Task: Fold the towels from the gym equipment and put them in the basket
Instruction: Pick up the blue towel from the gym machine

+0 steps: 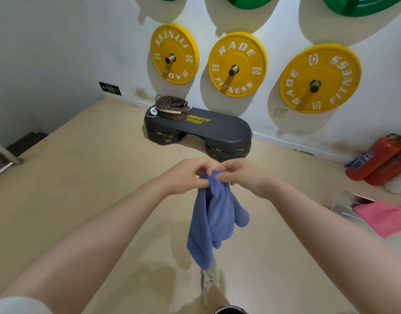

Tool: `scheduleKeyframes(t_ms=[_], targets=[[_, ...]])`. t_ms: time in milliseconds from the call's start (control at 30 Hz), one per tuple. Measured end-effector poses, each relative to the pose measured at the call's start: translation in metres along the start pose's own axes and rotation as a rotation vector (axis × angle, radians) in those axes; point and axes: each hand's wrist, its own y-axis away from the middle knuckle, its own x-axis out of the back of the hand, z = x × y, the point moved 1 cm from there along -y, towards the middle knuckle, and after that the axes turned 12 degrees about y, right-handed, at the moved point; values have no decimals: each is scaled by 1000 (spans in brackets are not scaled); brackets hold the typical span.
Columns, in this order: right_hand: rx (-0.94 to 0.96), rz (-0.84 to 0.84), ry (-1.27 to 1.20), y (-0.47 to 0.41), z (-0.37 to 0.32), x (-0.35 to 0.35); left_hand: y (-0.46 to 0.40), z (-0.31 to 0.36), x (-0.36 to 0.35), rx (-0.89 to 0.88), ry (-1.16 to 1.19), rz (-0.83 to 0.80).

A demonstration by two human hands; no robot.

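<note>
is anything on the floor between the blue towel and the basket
Nothing visible: bare floor lies between the blue towel, pinched by both hands, and the basket on the step platform.

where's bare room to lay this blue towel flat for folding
Step platform top is bare right of the basket. The floor between it and both hands is open. The right edge is crowded: pink towel, red extinguishers.

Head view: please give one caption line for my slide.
Both hands pinch a hanging blue towel; the basket waits on a step platform.
</note>
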Motion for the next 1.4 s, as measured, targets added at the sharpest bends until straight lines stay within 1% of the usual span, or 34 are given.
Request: scheduleKeyframes(t_ms=[133, 200, 267, 367, 433, 500, 567, 700, 733, 800, 867, 933, 1000, 1033, 1133, 1233, 1333, 1400], targets=[[-17, 45, 49, -83, -18, 44, -72, -7, 52, 81, 91, -47], [-14, 86, 78, -123, -27, 71, -112, -11, 83, 81, 60, -48], [-3, 118, 110, -161, -34, 95, -148, -21, 113, 66, 29, -6], [8, 158, 203, -214, -42, 122, -192, -45, 152, 88, 76, 35], [7, 198, 262, -251, -43, 134, -220, -64, 180, 146, 90, 10], [-6, 218, 322, -290, -43, 144, -253, -88, 212, 191, 45, -22], [-24, 221, 285, -329, -44, 151, -288, -113, 244, 223, 32, -26], [-141, 296, -35, -402, -42, 173, -366, -133, 300, 170, 174, -21], [-176, 320, -57, -419, -41, 179, -383, -132, 312, 158, 197, -31], [-240, 399, 13, -451, -35, 192, -419, -133, 331, 142, 202, -70], [-307, 471, 128, -476, -29, 203, -454, -140, 344, 119, 139, -99], [-336, 510, 139, -497, -23, 216, -487, -154, 353, 104, 11, -135], [-365, 550, 131, -517, -12, 233, -521, -171, 358, 146, -131, -167], [-384, 570, 141, -527, -5, 242, -537, -179, 359, 180, -166, -183], [-422, 565, 191, -558, 23, 275, -585, -194, 358, 202, -73, -210], [-456, 518, 306, -596, 59, 311, -638, -204, 356, 179, 6, -122], [-456, 539, 468, -640, 100, 348, -697, -220, 353, 133, -85, -40], [-484, 473, 479, -666, 131, 369, -734, -236, 345, 177, -107, -42]])
